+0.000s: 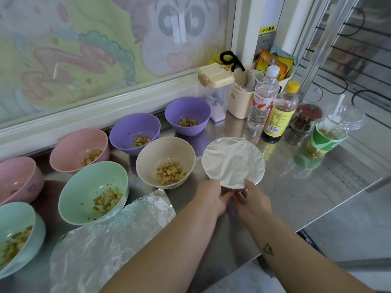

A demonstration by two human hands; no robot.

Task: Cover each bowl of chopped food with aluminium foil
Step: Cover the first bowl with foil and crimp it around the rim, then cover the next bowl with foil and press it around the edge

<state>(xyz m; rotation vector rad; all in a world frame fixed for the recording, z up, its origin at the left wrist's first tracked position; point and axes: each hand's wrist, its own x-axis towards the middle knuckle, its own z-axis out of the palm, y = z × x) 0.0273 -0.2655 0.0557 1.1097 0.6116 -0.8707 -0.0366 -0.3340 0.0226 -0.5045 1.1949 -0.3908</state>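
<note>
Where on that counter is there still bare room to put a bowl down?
Bare steel counter lies right of the foil-covered bowl, in front of the green cup and out to the edge. The left is crowded: open bowls sit close together, with a loose foil sheet in front.

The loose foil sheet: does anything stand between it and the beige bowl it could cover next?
Nothing visible does. The foil sheet lies flat on the counter, just in front of the uncovered beige bowl.
</note>
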